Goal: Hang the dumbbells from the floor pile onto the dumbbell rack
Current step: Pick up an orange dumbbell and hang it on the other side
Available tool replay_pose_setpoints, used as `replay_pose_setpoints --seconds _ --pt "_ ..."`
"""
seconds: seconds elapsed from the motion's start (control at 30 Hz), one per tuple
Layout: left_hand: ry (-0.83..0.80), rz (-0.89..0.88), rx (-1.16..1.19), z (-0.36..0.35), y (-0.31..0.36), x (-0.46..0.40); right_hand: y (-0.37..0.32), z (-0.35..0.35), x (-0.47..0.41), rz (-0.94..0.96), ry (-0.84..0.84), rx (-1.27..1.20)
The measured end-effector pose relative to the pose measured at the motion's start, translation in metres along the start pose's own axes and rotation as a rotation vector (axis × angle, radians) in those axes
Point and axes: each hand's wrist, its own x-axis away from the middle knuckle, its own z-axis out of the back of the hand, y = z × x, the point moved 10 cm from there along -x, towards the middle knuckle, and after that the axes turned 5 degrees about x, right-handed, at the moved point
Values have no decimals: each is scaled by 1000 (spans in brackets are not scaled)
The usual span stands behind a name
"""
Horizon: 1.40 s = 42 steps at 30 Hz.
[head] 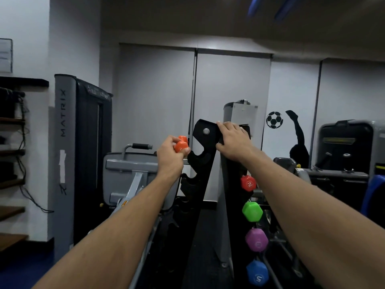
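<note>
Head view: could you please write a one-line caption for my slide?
Left hand brings an orange dumbbell to the rack's top hook while the right hand grips the rack top.

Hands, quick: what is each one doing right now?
Left hand: grips a small orange hex-ended dumbbell.
Right hand: grips the top of the black metal dumbbell rack.

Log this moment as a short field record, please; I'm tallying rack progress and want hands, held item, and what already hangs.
left hand: grips an orange dumbbell beside the rack's top hook
right hand: holds the top of the dumbbell rack
hung on right side, top to bottom: red dumbbell, green dumbbell, purple dumbbell, blue dumbbell
left-side hooks in view: empty
floor pile: not in view
</note>
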Motion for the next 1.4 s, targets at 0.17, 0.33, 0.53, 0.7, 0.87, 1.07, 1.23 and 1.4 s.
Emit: replay_pose_setpoints --seconds 0.17,0.33,0.53,0.7,0.87,1.07,1.23,1.4 --pt "-46 -1 -37 -20 -7 -15 3 1 -2 19 -2 2" --pt "-72 -10 -102 -43 -15 -24 4 0 -6 31 -39 6" --pt "-98 -23 -257 -64 -26 -25 5 2 -8 34 -51 7" --pt "-144 -1 -275 -69 -31 -27 6 4 -7 39 -63 5" --pt "-190 18 -198 -71 -36 -28 7 4 -6 40 -62 -5" --pt "-222 12 -180 -68 -40 -28 6 5 -5 37 -67 -7" --pt "-273 -15 -297 -72 -36 -22 5 5 -5 32 -79 -6" --pt "-226 -15 -266 -70 -34 -26 5 6 -4 24 -88 -5"
